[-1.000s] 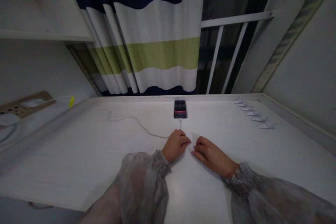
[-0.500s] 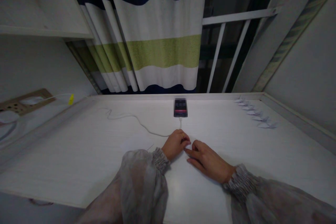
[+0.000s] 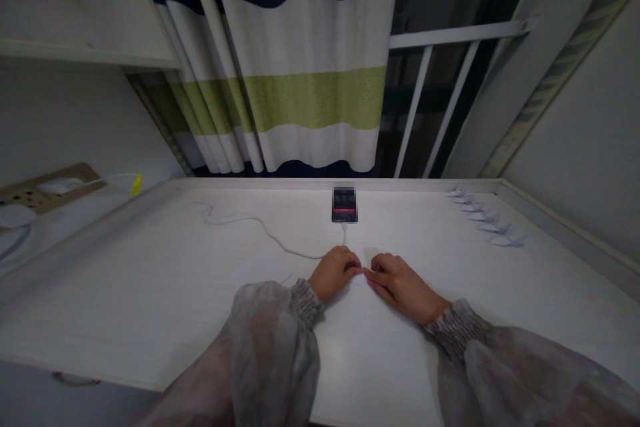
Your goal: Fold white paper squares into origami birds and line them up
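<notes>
A small piece of white paper (image 3: pixel 357 281) lies on the white desk, hard to tell from its surface; a faint edge shows below my fingertips. My left hand (image 3: pixel 334 273) is closed at the paper's upper side, thumb and index finger pinching it. From the right, my right hand (image 3: pixel 406 288) meets it, index finger and thumb close together on the paper with the other fingers curled in. The fingertips of both hands almost touch. How the paper is folded is too small to make out.
Beyond my hands a phone (image 3: pixel 345 205) rests near the desk's back edge, joined to a white cable (image 3: pixel 273 238) running left. Several folded white paper shapes (image 3: pixel 483 217) stand in a row at the back right. A power strip (image 3: pixel 50 188) sits at the left wall.
My right hand has shifted slightly up and right, its thumb and index finger drawing together near my left fingertips. More of the paper's lower edge shows. My left hand is nearly still.
</notes>
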Tool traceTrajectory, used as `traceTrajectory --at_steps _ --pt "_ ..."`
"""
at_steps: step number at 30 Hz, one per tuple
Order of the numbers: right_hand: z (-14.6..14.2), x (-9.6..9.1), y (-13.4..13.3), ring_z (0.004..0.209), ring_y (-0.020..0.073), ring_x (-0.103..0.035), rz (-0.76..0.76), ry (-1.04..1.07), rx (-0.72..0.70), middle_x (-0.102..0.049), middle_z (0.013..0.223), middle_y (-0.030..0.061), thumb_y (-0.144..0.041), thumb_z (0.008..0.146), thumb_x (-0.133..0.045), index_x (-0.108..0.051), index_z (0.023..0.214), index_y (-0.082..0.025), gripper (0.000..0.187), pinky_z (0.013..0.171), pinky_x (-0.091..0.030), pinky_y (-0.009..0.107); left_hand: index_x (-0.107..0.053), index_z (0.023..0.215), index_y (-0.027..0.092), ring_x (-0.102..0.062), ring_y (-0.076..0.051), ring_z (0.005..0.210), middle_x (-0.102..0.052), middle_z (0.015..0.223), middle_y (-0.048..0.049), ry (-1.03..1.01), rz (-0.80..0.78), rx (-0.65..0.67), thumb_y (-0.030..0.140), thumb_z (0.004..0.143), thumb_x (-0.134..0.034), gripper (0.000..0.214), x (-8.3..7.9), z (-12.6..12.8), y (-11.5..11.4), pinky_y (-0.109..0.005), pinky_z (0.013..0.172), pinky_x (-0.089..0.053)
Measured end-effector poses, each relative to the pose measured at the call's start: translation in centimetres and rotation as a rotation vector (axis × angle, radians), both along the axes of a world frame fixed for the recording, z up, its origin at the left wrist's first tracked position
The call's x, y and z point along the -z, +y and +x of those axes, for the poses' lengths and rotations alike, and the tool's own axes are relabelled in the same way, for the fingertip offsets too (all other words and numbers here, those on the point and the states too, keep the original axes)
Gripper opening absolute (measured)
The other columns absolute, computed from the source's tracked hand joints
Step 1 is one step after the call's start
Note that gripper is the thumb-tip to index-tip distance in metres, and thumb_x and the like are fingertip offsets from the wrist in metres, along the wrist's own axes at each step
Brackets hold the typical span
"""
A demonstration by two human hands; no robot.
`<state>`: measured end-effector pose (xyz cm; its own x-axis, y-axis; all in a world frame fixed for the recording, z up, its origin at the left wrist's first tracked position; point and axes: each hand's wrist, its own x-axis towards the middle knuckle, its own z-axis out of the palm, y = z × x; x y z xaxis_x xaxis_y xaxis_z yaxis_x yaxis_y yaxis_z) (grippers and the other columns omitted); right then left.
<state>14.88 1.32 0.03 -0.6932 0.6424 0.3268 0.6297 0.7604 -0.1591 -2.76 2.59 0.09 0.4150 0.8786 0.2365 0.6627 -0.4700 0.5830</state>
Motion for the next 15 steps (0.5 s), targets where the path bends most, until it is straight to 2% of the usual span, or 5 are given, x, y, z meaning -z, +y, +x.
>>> traceTrajectory --at_steps 2,7,11,15 --pt "0.1 -0.1 0.0 0.075 0.017 -0.045 0.009 -0.025 0.008 -0.051 0.082 0.0085 -0.025 0.085 -0.036 -0.063 0.091 -0.017 0.028 0.066 -0.038 0.032 -0.062 0.077 0.013 -0.05 -0.013 0.073 -0.057 0.073 -0.0036 0.0 0.037 0.046 0.017 0.072 -0.054 0.009 0.2 -0.2 0.0 -0.026 0.073 -0.04" --pt "0.6 -0.3 0.2 0.08 0.0183 -0.046 -0.03 -0.044 -0.016 -0.052 0.085 0.0082 -0.032 0.083 -0.042 -0.062 0.094 -0.018 0.027 0.07 -0.038 0.033 -0.062 0.084 0.013 -0.051 -0.014 0.079 -0.058 0.08 -0.0065 0.047 0.137 0.261 0.017 0.078 -0.045 0.019 0.2 -0.9 0.0 -0.026 0.077 -0.041" --pt "0.8 -0.3 0.5 0.083 0.0194 -0.047 -0.1 -0.005 -0.02 -0.053 0.088 0.008 -0.039 0.078 -0.049 -0.061 0.097 -0.02 0.03 0.072 -0.039 0.034 -0.064 0.084 0.012 -0.052 -0.013 0.08 -0.059 0.083 -0.0071 0.037 0.079 0.309 0.008 0.072 -0.047 0.021 -0.2 -1.5 0.2 -0.025 0.077 -0.042" --pt "0.6 -0.3 0.2 0.083 0.02 -0.048 -0.106 0.055 0.008 -0.053 0.088 0.0086 -0.037 0.075 -0.053 -0.06 0.099 -0.019 0.031 0.073 -0.04 0.035 -0.065 0.086 0.013 -0.053 -0.012 0.081 -0.059 0.087 -0.0057 0.034 0.014 0.355 0.001 0.064 -0.044 0.033 -0.4 -2.0 0.4 -0.024 0.078 -0.043"
